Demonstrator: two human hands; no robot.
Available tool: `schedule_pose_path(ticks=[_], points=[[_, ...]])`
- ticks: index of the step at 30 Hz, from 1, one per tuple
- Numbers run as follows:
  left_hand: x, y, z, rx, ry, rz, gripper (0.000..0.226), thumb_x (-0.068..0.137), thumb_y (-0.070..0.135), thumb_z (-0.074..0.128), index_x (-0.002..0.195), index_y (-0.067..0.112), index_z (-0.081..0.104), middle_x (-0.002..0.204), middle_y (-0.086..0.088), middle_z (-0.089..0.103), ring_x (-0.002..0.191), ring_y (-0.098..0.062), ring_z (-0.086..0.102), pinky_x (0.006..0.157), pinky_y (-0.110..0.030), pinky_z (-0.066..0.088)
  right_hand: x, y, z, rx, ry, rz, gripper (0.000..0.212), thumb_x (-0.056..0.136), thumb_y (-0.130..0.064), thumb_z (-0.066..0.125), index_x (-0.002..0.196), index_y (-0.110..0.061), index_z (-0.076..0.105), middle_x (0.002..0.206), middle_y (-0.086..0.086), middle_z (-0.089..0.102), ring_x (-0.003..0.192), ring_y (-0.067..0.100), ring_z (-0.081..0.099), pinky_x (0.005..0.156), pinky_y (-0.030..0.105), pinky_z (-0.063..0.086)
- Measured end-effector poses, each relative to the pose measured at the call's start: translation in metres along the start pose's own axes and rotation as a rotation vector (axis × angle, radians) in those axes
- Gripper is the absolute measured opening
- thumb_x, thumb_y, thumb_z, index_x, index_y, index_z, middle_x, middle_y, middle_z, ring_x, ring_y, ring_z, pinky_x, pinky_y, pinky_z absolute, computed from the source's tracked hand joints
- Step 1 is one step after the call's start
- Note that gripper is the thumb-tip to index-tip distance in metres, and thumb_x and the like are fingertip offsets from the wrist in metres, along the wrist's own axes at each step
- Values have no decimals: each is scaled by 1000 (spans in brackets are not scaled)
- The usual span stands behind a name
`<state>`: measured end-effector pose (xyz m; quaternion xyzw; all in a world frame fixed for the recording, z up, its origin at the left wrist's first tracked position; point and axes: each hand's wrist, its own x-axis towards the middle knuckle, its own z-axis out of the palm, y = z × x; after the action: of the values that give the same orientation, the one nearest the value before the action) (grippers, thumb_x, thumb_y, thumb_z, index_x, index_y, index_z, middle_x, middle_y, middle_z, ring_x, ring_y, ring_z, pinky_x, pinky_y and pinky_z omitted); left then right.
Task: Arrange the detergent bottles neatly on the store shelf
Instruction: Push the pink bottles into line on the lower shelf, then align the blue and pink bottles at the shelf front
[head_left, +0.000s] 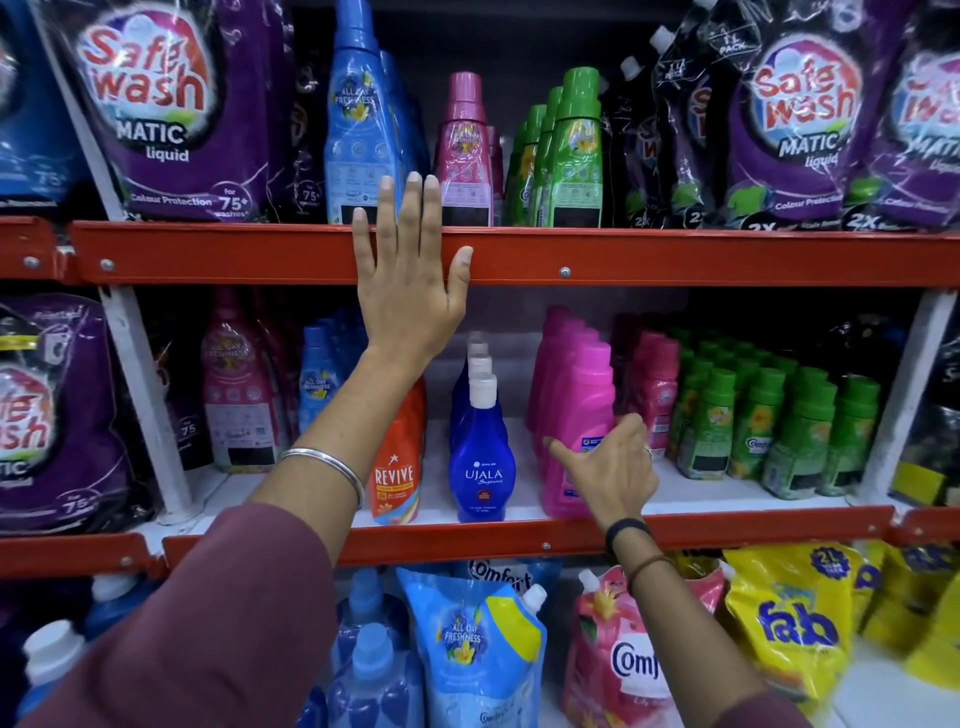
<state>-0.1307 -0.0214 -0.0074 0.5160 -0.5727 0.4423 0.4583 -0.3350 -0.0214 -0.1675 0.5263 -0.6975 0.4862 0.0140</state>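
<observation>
Left hand (410, 270) flat and spread against red rail (675, 257) of upper shelf, fingers released, holding nothing, fingertips up over the rail edge at 12 o'clock. Silver bangle (327, 465) on that wrist, maroon sleeve (208, 623) below at 7 o'clock.

Right hand (610, 467) on middle shelf, thumb out toward 9 o'clock, fingers curled at front pink bottle (579, 415); touching it, full grasp cannot be told. Two bands (631, 535) on that wrist, one black, one brown.

Upper shelf, counted fronts: one tall blue bottle (363, 130), one pink (464, 150) at its 3 o'clock, three green (576, 150) further right. Purple Safewash pouches (166, 104) at both ends.

Middle shelf: one orange Revive bottle (397, 467) partly behind left forearm, Ujala row (480, 457) just beside at 3 o'clock with four white caps visible, pink row about four deep, small green bottles (779, 426) in several rows at far right, count unclear.

Bottom shelf: blue and pink Comfort pouches (483, 649), yellow Fab pouches (800, 623) at 4 o'clock
</observation>
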Motion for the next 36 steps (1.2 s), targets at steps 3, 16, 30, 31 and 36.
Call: schedule_pose_path(ticks=[3,16,30,31,36], points=[[-8,6,-4,-63,-29,-29,61,101,42,29,151,10,18,160,-8,22,148,-30,14,119,-48,3,-3,3,-4,6,-11,-2,95,55,-79,61,109,-4,41,109,16,57,97,35,60,66,40,45],[-141,115,-17,-1000,-395,-232,50,102,31,32,150,18,25,158,5,22,146,-4,14,119,-20,11,-9,48,-31,849,-398,112,95,63,-90,26,137,-30,33,143,-7,37,133,13,37,115,40,28],[-189,163,0,-1036,-795,-762,56,98,51,12,151,35,6,162,-1,11,149,-14,5,121,-35,3,-1,70,-30,985,-639,203,70,91,-57,18,140,-12,38,140,9,45,122,18,45,110,37,34],[-189,163,1,-1038,-788,-760,60,94,56,10,151,36,7,162,-1,15,149,-15,9,122,-41,7,0,72,-30,984,-640,203,67,93,-55,17,139,-12,40,138,8,46,121,18,46,110,37,34],[-186,160,2,-1051,-807,-744,67,87,61,8,151,39,13,157,0,25,144,-17,25,112,-32,23,3,78,-28,1008,-594,226,67,93,-56,18,135,-11,45,140,14,47,126,25,47,111,40,36]])
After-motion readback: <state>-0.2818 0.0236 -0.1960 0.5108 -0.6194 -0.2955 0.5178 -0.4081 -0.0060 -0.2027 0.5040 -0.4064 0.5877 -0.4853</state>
